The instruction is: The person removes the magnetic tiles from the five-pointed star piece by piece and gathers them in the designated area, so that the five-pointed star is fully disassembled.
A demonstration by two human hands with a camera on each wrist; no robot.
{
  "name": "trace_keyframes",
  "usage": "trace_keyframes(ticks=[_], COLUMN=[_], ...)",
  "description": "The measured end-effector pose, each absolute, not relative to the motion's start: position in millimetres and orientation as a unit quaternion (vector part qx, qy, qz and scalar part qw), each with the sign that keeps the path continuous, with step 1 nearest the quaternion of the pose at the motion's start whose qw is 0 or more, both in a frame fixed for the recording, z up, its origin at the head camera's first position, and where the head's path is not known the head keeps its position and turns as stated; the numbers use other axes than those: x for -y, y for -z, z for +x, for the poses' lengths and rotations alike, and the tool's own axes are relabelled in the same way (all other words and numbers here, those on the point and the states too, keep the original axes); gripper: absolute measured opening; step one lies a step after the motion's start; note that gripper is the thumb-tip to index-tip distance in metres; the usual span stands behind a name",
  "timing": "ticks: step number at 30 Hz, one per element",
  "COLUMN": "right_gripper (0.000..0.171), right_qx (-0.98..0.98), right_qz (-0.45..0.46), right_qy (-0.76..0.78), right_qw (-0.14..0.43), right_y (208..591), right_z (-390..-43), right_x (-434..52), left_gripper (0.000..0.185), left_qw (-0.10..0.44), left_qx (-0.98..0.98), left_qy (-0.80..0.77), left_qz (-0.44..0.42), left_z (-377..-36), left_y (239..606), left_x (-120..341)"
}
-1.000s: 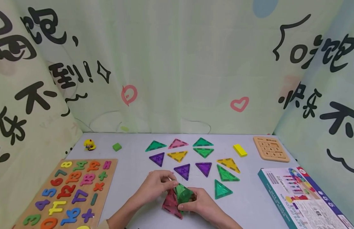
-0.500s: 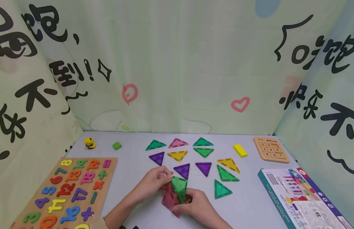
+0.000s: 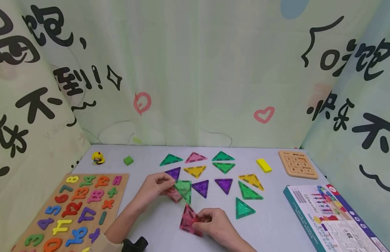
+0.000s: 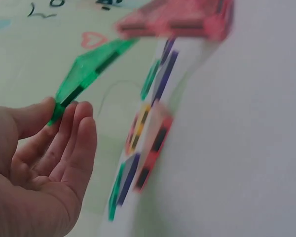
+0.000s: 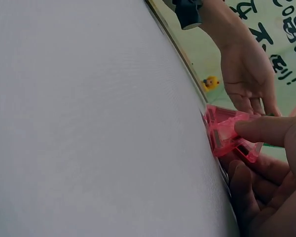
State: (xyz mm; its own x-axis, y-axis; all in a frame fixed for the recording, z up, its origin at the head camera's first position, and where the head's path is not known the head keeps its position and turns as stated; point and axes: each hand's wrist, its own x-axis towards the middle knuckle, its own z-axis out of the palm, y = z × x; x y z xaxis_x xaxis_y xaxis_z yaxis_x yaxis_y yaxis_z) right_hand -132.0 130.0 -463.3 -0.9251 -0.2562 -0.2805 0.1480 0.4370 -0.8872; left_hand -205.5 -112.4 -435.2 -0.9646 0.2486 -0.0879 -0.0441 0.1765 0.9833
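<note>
My left hand (image 3: 155,189) pinches a translucent green triangular magnetic tile (image 3: 184,190) by one corner, between thumb and fingers, as the left wrist view also shows. Under that hand sits a pink tile (image 3: 173,194), partly hidden by the fingers in the head view; in the left wrist view this pink tile (image 4: 155,153) is apart from the hand. My right hand (image 3: 217,224) grips a joined pink tile piece (image 3: 187,220) between thumb and fingers. The green tile's lower tip stands right at the top of that pink piece in the head view.
Several loose triangles lie beyond the hands, among them a purple tile (image 3: 224,186), a yellow tile (image 3: 252,181) and a green tile (image 3: 244,208). A number board (image 3: 119,196) lies left, a boxed set (image 3: 340,217) right. Farther back are a wooden puzzle (image 3: 298,164) and yellow block (image 3: 264,165).
My left hand has moved left and away with the green tile, which was against the pink piece between both hands. A pink tile now shows under the left hand. My right hand keeps the pink piece.
</note>
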Motion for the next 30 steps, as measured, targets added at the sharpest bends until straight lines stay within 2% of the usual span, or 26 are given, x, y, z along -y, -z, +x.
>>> trace_keyframes(ticks=[6, 11, 19, 26, 30], right_gripper=[0.021, 0.022, 0.023, 0.023, 0.024], right_qx=[-0.827, -0.827, -0.827, -0.828, -0.829], right_qz=[-0.031, -0.028, -0.029, -0.031, -0.031], right_qy=[0.525, 0.525, 0.524, 0.521, 0.521], right_qw=[0.197, 0.197, 0.203, 0.203, 0.202], right_y=[463, 463, 467, 467, 465], right_z=[-132, -132, -134, -135, -134], right_x=[-131, -131, -132, -131, -132], left_gripper=[0.026, 0.023, 0.019, 0.022, 0.017], left_qw=[0.026, -0.015, -0.072, -0.060, -0.047], left_qx=[-0.763, -0.791, -0.908, -0.964, -0.970], left_qy=[-0.645, -0.605, -0.405, -0.254, -0.236], left_qz=[-0.022, -0.088, -0.075, -0.047, -0.021], left_z=[-223, -234, -237, -232, -226], left_y=[432, 434, 446, 445, 434], left_x=[151, 177, 192, 183, 169])
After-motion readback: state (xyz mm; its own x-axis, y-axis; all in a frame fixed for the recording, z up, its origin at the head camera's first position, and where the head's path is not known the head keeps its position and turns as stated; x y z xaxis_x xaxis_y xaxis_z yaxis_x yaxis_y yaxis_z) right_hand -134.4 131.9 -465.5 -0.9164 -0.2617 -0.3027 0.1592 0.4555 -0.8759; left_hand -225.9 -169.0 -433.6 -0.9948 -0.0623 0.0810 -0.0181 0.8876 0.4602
